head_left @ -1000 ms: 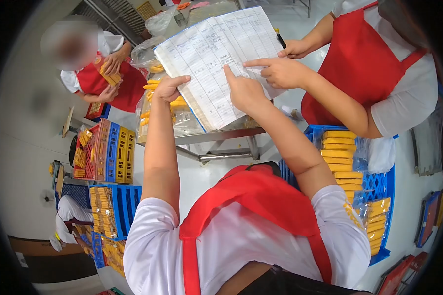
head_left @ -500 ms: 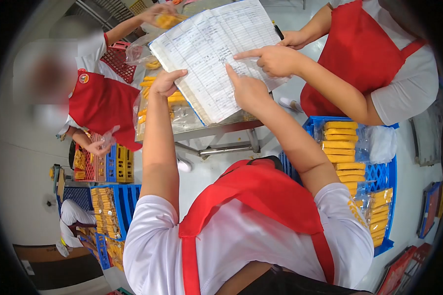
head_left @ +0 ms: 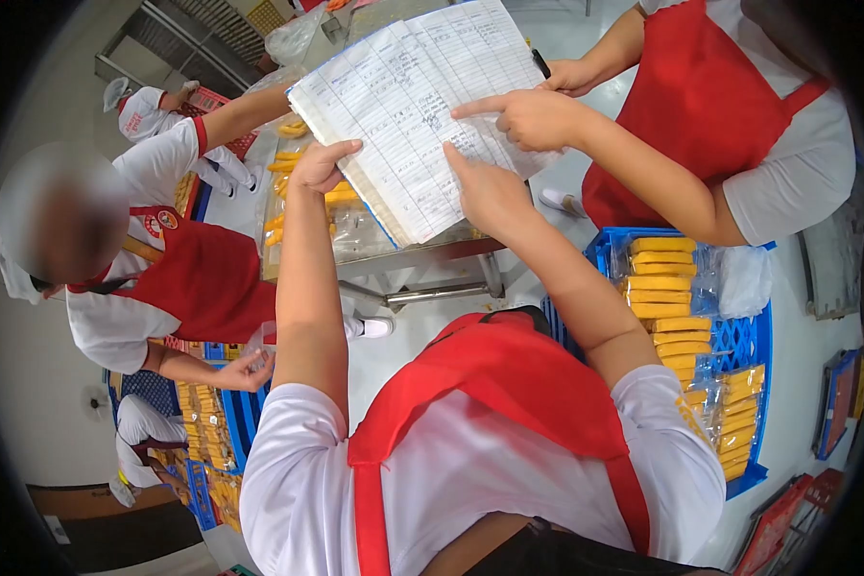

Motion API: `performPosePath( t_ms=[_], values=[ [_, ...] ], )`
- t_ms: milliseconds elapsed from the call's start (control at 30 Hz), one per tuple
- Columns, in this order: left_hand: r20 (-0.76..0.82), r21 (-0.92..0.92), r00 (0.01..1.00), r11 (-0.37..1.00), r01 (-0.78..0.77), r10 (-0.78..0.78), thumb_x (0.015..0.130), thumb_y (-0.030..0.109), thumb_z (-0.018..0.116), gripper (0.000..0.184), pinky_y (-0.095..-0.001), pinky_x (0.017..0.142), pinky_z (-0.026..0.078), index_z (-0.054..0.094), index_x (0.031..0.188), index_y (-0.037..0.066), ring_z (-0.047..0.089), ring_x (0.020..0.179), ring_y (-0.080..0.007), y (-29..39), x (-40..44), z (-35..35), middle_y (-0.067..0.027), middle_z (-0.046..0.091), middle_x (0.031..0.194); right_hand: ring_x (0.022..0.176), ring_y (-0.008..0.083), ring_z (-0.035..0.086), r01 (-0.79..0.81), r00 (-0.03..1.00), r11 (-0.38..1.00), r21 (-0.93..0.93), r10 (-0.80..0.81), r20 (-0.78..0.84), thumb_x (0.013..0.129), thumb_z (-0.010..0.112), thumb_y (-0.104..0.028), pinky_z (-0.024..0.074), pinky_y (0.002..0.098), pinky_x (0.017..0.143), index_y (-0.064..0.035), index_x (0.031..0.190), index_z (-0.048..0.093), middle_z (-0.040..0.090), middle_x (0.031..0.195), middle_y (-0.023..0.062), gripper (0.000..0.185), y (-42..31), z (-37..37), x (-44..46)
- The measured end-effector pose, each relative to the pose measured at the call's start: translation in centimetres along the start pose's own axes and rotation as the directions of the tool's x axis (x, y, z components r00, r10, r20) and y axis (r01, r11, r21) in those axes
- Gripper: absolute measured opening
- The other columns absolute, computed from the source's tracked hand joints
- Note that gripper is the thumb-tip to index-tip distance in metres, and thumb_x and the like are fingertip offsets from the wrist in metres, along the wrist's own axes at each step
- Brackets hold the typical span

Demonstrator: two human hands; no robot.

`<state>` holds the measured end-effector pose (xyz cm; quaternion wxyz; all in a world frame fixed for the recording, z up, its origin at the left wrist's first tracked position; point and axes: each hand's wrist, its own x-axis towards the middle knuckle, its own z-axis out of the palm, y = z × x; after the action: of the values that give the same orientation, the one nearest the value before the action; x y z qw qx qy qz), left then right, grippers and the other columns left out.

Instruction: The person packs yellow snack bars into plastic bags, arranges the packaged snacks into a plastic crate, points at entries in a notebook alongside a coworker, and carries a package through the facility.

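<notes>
An open record book (head_left: 408, 120) with handwritten columns is held up above a metal table. My left hand (head_left: 323, 165) grips its lower left edge, thumb on the page. On the lower right part of the page, my right hand (head_left: 488, 192) points with its index finger stretched out and the other fingers curled, holding nothing visible. A co-worker's hand (head_left: 533, 117) points at the writing just above my fingertip. The same co-worker's other hand (head_left: 571, 75) is at the book's right edge, by a black pen (head_left: 540, 64).
Yellow packed sticks (head_left: 662, 278) lie in a blue crate (head_left: 760, 384) at right. The metal table (head_left: 422, 257) holds more yellow sticks and plastic bags. A co-worker in a red apron (head_left: 211, 278) stands close at left, near stacked crates. Other people are farther back.
The co-worker at left has come closer, one arm now reaching behind the book. The book and my hands have shifted slightly up. My right fingertip has moved slightly down the page.
</notes>
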<state>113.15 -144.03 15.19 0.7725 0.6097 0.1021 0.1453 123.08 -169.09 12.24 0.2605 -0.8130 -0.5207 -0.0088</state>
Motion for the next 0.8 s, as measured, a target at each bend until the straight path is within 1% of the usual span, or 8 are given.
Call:
performPosePath(
  t_ms=[33,100,200,267,300,533,667,800],
  values=[
    [0.003,-0.001,1.000,1.000,0.001,-0.001,0.066,-0.002,0.061,0.050,-0.0376,0.086,0.041,0.044,0.113,-0.003,0.051,0.099,-0.0259,0.0,0.0,0.0,-0.0135,0.052,0.109,0.068,0.0301,0.056,0.000,1.000,1.000,0.000,0.000,0.002,0.069,0.044,-0.005,0.0440,0.0405,0.058,-0.0065,0.125,0.033,0.057,0.076,0.0154,0.057,0.2,0.2,-0.1],
    [0.004,-0.006,1.000,1.000,0.004,-0.004,0.066,-0.002,0.061,0.050,-0.0376,0.086,0.041,0.044,0.113,-0.003,0.051,0.099,-0.0259,0.0,0.0,0.0,-0.0134,0.052,0.110,0.069,0.0310,0.056,-0.013,0.998,0.996,0.086,0.018,-0.058,0.069,0.045,-0.005,0.0439,0.0411,0.058,-0.0088,0.123,0.036,0.057,0.078,0.0163,0.055,0.5,0.5,-0.2],
    [0.019,-0.018,1.000,1.000,0.010,-0.009,0.066,-0.002,0.061,0.050,-0.0379,0.086,0.041,0.044,0.113,-0.003,0.051,0.099,-0.0260,0.1,-0.1,0.1,-0.0135,0.052,0.109,0.068,0.0317,0.056,-0.050,0.993,0.993,0.103,0.060,-0.102,0.069,0.045,-0.006,0.0439,0.0418,0.059,-0.0105,0.123,0.038,0.058,0.079,0.0173,0.054,0.6,0.9,-0.2],
    [0.037,0.022,0.999,0.999,0.030,-0.031,0.066,0.002,0.063,0.058,-0.0362,0.087,0.041,0.038,0.118,0.000,0.049,0.103,-0.0239,0.1,0.0,-0.2,-0.0123,0.049,0.113,0.068,0.0318,0.056,-0.045,0.996,0.996,0.080,0.051,-0.075,0.069,0.046,-0.006,0.0439,0.0420,0.059,-0.0104,0.123,0.037,0.058,0.079,0.0172,0.055,0.5,0.5,-0.2],
    [0.037,0.022,0.999,0.999,0.030,-0.031,0.066,0.002,0.063,0.058,-0.0362,0.087,0.041,0.038,0.118,0.000,0.049,0.103,-0.0239,0.1,-0.1,-0.1,-0.0123,0.049,0.113,0.068,0.0319,0.056,-0.040,0.998,0.998,0.058,0.043,-0.050,0.069,0.046,-0.007,0.0439,0.0422,0.059,-0.0104,0.124,0.036,0.058,0.079,0.0171,0.056,0.4,0.2,-0.2],
    [0.020,0.006,1.000,1.000,0.020,-0.020,0.066,-0.001,0.061,0.055,-0.0366,0.086,0.042,0.040,0.117,0.000,0.050,0.101,-0.0244,0.1,-0.2,0.0,-0.0126,0.050,0.111,0.068,0.0321,0.056,-0.009,1.000,0.999,0.053,0.010,-0.027,0.068,0.047,-0.007,0.0436,0.0430,0.059,-0.0099,0.125,0.033,0.058,0.076,0.0162,0.059,0.0,-0.2,0.1],
    [-0.013,0.003,0.998,0.998,0.055,-0.055,0.067,-0.001,0.060,0.053,-0.0373,0.086,0.042,0.041,0.116,0.000,0.051,0.101,-0.0248,0.0,-0.2,-0.2,-0.0127,0.051,0.110,0.068,0.0319,0.056,-0.033,0.999,0.999,0.033,0.034,-0.002,0.068,0.047,-0.007,0.0434,0.0429,0.058,-0.0085,0.126,0.031,0.058,0.075,0.0161,0.060,0.0,-0.1,0.5],
    [-0.015,-0.011,1.000,1.000,0.024,-0.024,0.067,-0.002,0.060,0.049,-0.0386,0.084,0.043,0.044,0.113,-0.003,0.051,0.098,-0.0265,-0.1,-0.1,-0.2,-0.0141,0.052,0.109,0.066,0.0311,0.056,-0.055,0.998,0.998,0.023,0.055,0.030,0.068,0.047,-0.007,0.0434,0.0418,0.057,-0.0069,0.126,0.030,0.058,0.072,0.0163,0.060,-0.2,-0.2,0.9]
  ],
)
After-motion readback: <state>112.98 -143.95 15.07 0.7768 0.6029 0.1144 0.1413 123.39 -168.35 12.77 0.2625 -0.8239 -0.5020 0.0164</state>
